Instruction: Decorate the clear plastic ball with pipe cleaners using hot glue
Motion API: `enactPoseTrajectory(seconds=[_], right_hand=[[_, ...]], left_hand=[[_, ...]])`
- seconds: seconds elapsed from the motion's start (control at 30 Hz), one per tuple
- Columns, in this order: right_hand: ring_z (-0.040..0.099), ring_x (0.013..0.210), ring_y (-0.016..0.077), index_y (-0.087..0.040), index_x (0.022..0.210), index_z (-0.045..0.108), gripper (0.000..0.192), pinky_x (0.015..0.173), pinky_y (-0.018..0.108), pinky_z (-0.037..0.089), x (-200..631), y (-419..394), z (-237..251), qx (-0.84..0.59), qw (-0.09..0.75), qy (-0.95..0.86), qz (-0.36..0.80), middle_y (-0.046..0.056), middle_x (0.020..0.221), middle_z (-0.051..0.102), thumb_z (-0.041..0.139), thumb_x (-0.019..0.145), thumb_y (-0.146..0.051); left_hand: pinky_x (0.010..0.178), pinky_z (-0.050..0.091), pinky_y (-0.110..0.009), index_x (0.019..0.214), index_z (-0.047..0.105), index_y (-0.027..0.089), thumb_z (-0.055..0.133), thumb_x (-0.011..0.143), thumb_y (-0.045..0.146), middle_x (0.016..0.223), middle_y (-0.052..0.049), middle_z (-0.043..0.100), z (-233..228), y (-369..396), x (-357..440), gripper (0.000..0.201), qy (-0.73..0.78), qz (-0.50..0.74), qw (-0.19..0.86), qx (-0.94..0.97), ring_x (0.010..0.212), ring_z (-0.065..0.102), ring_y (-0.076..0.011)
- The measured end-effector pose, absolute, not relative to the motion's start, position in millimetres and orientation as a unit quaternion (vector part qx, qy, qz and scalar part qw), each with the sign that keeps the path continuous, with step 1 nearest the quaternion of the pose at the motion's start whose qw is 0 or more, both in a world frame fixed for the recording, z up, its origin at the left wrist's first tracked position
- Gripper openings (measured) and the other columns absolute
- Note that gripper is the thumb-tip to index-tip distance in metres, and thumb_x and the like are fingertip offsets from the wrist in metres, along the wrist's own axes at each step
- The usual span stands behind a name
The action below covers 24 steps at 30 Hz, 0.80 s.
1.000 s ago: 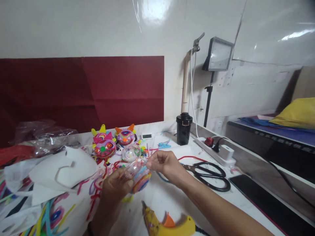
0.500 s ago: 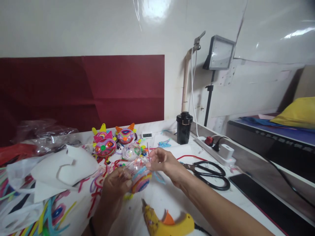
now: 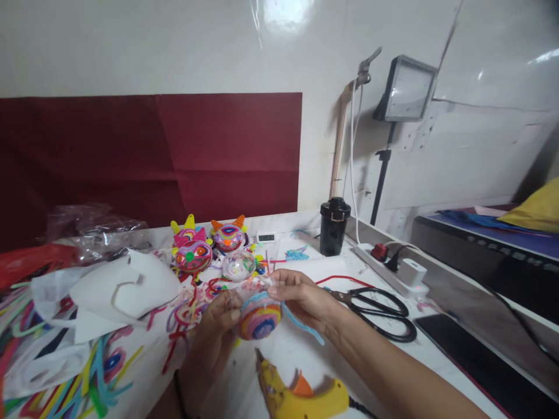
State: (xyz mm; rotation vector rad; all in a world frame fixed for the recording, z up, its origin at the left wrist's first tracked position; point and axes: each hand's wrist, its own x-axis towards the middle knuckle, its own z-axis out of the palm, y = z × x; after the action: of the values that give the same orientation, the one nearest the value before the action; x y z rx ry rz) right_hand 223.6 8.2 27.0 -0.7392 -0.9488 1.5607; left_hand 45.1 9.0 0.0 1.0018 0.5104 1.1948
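Between my two hands is a clear plastic ball [image 3: 261, 319], its lower side covered in coiled rows of purple, orange, yellow and pink fuzzy strips. A light-blue pipe cleaner [image 3: 308, 327] runs around the upper edge of these rows, and its loose end trails off to the right. My left hand [image 3: 218, 323] grips the ball from the left, fingers closed round it. On the other side my right hand [image 3: 294, 294] pinches at the ball's upper right, by the blue strip. A yellow glue gun [image 3: 301, 396] lies just below, its nozzle pointing up towards the ball.
Black-handled scissors [image 3: 379, 311] and a dark phone [image 3: 471, 361] lie to the right. Behind are decorated animal-like balls [image 3: 192, 254], another clear ball [image 3: 238, 265] and a black lidded cup [image 3: 335, 227]. Coloured pipe cleaners [image 3: 87, 384] and white sheets [image 3: 126, 291] crowd the left. A power strip [image 3: 388, 270] borders the right.
The ball has turned so more of its striped coils face me, and the blue strip's loose end now reaches further out to the right. The whole view has shifted slightly.
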Motion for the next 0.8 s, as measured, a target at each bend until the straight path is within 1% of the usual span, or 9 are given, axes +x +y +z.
enactPoseTrajectory(seconds=[0.13, 0.23, 0.37, 0.47, 0.6, 0.7, 0.8], right_hand=[[0.053, 0.055, 0.0091, -0.015, 0.061, 0.066, 0.038, 0.061, 0.023, 0.037, 226, 13, 22, -0.316, 0.557, -0.388, 0.663, -0.004, 0.055, 0.064, 0.093, 0.036, -0.026], [0.054, 0.054, 0.0098, -0.015, 0.059, 0.065, 0.037, 0.06, 0.023, 0.038, 228, 16, 18, -0.326, 0.552, -0.386, 0.663, -0.004, 0.054, 0.064, 0.093, 0.036, -0.023], [0.054, 0.054, 0.0103, -0.016, 0.061, 0.065, 0.036, 0.06, 0.024, 0.038, 227, 15, 14, -0.338, 0.547, -0.389, 0.66, -0.004, 0.055, 0.064, 0.091, 0.037, -0.018], [0.054, 0.054, 0.0105, -0.016, 0.062, 0.064, 0.036, 0.06, 0.024, 0.039, 224, 12, 12, -0.346, 0.543, -0.391, 0.658, -0.005, 0.055, 0.064, 0.091, 0.038, -0.018], [0.054, 0.053, 0.011, -0.016, 0.061, 0.063, 0.037, 0.06, 0.025, 0.04, 220, 10, 12, -0.356, 0.54, -0.393, 0.653, -0.005, 0.054, 0.062, 0.091, 0.037, -0.017], [0.054, 0.052, 0.0114, -0.016, 0.061, 0.063, 0.038, 0.059, 0.025, 0.041, 218, 8, 13, -0.362, 0.535, -0.397, 0.652, -0.005, 0.051, 0.061, 0.092, 0.036, -0.018], [0.055, 0.053, 0.0115, -0.016, 0.062, 0.063, 0.039, 0.058, 0.025, 0.041, 217, 7, 13, -0.366, 0.534, -0.401, 0.648, -0.005, 0.052, 0.061, 0.092, 0.038, -0.021]], left_hand=[[0.076, 0.052, -0.03, 0.09, 0.069, 0.018, 0.069, 0.066, 0.011, 0.088, -0.004, 0.072, 0, 14, 48, 0.025, 0.217, 0.525, 0.692, 0.446, 0.082, 0.066, -0.0195], [0.078, 0.052, -0.031, 0.096, 0.069, 0.019, 0.067, 0.067, 0.011, 0.092, -0.006, 0.073, 0, 16, 48, 0.031, 0.23, 0.503, 0.694, 0.461, 0.084, 0.067, -0.0207], [0.079, 0.051, -0.033, 0.099, 0.068, 0.018, 0.065, 0.067, 0.013, 0.094, -0.007, 0.074, 2, 14, 47, 0.033, 0.234, 0.494, 0.702, 0.455, 0.088, 0.067, -0.023], [0.074, 0.051, -0.032, 0.093, 0.069, 0.018, 0.067, 0.07, 0.02, 0.089, -0.007, 0.074, 4, 10, 49, 0.023, 0.274, 0.49, 0.688, 0.459, 0.086, 0.066, -0.0236], [0.064, 0.048, -0.029, 0.078, 0.067, 0.02, 0.07, 0.068, 0.023, 0.074, -0.002, 0.07, 4, 9, 51, 0.01, 0.337, 0.485, 0.647, 0.483, 0.07, 0.063, -0.0202], [0.06, 0.046, -0.028, 0.073, 0.065, 0.019, 0.069, 0.065, 0.019, 0.068, 0.0, 0.066, 5, 10, 52, 0.008, 0.347, 0.481, 0.641, 0.488, 0.063, 0.06, -0.0181], [0.059, 0.045, -0.028, 0.07, 0.064, 0.019, 0.069, 0.062, 0.016, 0.066, 0.001, 0.065, 7, 9, 51, 0.01, 0.364, 0.479, 0.631, 0.49, 0.061, 0.058, -0.017]])
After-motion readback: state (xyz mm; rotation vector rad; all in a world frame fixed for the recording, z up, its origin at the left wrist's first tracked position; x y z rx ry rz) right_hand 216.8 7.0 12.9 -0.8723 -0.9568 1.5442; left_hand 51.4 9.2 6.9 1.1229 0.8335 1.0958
